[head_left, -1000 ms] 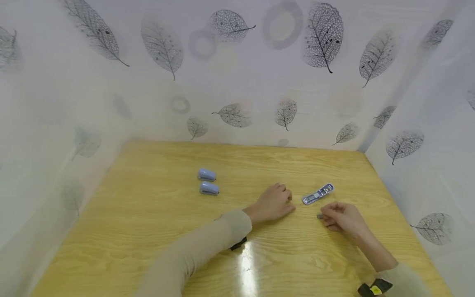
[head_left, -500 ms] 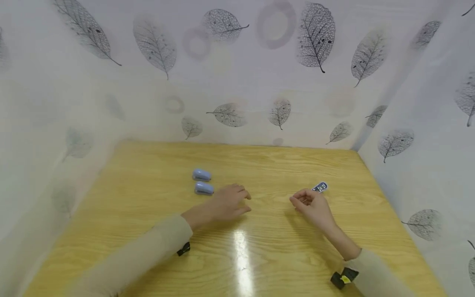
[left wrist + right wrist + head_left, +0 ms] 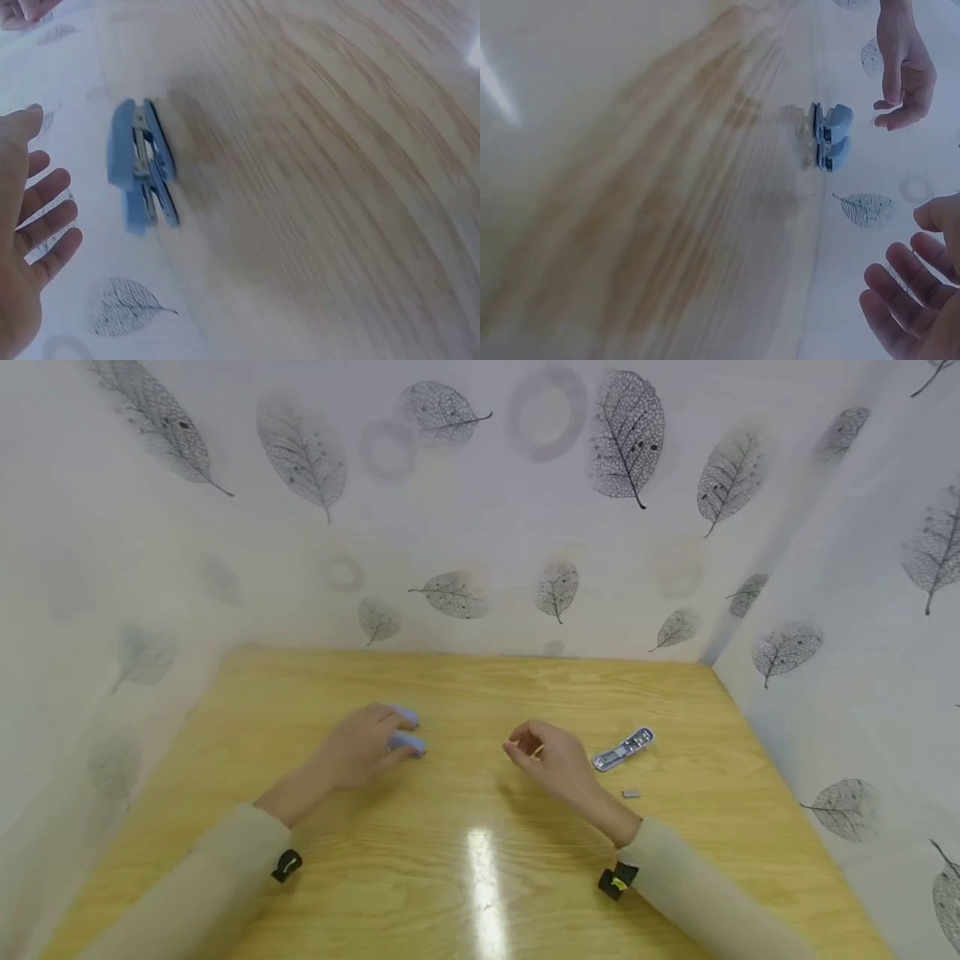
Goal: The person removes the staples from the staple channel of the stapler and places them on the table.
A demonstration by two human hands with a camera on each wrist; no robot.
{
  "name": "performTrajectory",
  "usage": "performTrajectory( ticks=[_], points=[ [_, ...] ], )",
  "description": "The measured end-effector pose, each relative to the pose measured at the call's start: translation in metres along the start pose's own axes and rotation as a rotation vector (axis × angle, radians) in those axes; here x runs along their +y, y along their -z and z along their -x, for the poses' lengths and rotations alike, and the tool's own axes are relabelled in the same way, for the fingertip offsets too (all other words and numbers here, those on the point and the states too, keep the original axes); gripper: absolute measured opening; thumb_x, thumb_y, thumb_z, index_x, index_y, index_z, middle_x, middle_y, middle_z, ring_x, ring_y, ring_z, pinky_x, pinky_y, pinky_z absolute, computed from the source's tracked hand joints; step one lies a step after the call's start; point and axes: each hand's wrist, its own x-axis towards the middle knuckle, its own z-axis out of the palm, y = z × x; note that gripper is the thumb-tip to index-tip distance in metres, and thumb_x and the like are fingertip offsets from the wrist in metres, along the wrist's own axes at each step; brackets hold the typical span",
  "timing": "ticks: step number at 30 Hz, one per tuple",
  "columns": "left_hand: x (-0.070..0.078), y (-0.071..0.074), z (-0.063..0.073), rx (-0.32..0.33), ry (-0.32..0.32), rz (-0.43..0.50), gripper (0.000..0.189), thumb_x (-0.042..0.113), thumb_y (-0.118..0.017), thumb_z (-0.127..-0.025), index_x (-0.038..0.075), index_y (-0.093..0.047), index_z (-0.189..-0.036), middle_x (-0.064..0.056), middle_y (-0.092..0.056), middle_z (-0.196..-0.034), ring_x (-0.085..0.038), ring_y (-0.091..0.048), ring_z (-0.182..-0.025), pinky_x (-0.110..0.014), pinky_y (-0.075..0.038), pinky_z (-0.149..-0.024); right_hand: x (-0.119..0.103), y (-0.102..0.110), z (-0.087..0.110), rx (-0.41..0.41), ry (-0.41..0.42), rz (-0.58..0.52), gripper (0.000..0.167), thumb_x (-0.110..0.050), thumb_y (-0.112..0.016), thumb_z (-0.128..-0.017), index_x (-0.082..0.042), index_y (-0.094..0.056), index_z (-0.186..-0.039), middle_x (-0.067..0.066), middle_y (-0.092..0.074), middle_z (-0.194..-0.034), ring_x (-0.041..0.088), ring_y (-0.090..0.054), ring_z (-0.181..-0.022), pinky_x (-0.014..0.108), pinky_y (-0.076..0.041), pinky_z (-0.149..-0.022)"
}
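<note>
Two small blue staplers, a farther one and a nearer one, lie side by side at the left of the table. My left hand hovers over them and partly covers them in the head view. In the left wrist view its fingers are spread, apart from both staplers. My right hand is near the table's middle with loosely curled fingers and nothing in them. To its right lies a third stapler, its inside showing. A small grey strip, perhaps staples, lies just in front of that stapler.
The wood-grain table meets a pale leaf-printed curtain at the back and both sides. A bright reflection falls on the front of the tabletop. A black strap sits on each wrist.
My left hand has moved left to the two staplers. My right hand has let go of the grey strip, which now lies on the table, and moved left.
</note>
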Motion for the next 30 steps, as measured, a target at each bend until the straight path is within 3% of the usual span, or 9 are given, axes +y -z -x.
performTrajectory(
  ticks=[4, 8, 14, 23, 30],
  points=[
    [-0.014, 0.003, 0.009, -0.005, 0.040, -0.048, 0.039, 0.038, -0.072, -0.100, 0.008, -0.070, -0.126, -0.010, -0.073, -0.126, -0.033, -0.068, -0.120, -0.052, -0.054, -0.108, -0.013, -0.017, -0.020, 0.007, 0.124, 0.131, 0.017, -0.030, -0.079, -0.095, -0.015, -0.075, -0.103, -0.001, -0.076, -0.087, 0.013, -0.072, -0.077, 0.025, -0.056, -0.065],
    [-0.022, 0.001, 0.014, -0.003, 0.047, -0.085, 0.042, 0.040, -0.074, -0.098, 0.006, -0.070, -0.121, -0.013, -0.074, -0.120, -0.033, -0.069, -0.114, -0.051, -0.057, -0.102, -0.026, -0.033, -0.036, -0.051, 0.177, 0.265, 0.023, -0.037, -0.077, -0.095, -0.017, -0.075, -0.106, -0.002, -0.077, -0.090, 0.012, -0.072, -0.077, 0.022, -0.053, -0.059],
    [-0.029, -0.005, 0.016, -0.001, 0.029, -0.122, 0.043, 0.041, -0.075, -0.097, 0.005, -0.070, -0.120, -0.013, -0.074, -0.116, -0.032, -0.070, -0.107, -0.049, -0.060, -0.095, -0.041, -0.057, -0.053, -0.226, 0.197, 0.369, 0.031, -0.047, -0.070, -0.099, -0.019, -0.074, -0.112, -0.004, -0.078, -0.099, 0.011, -0.073, -0.081, 0.018, -0.049, -0.057],
    [-0.036, -0.011, 0.019, -0.024, 0.028, -0.145, 0.043, 0.039, -0.074, -0.098, 0.004, -0.070, -0.122, -0.014, -0.073, -0.116, -0.032, -0.069, -0.107, -0.049, -0.060, -0.094, -0.051, -0.084, -0.069, -0.398, 0.200, 0.463, 0.039, -0.051, -0.062, -0.103, -0.020, -0.072, -0.126, -0.003, -0.076, -0.120, 0.014, -0.073, -0.098, 0.027, -0.059, -0.074],
    [-0.040, -0.017, 0.019, -0.036, 0.023, -0.152, 0.039, 0.040, -0.071, -0.100, 0.008, -0.070, -0.122, -0.011, -0.073, -0.117, -0.030, -0.068, -0.108, -0.049, -0.059, -0.093, -0.055, -0.093, -0.074, -0.445, 0.247, 0.540, 0.034, -0.050, -0.059, -0.104, -0.021, -0.071, -0.118, -0.005, -0.073, -0.109, 0.011, -0.066, -0.090, 0.025, -0.055, -0.073]
  ],
)
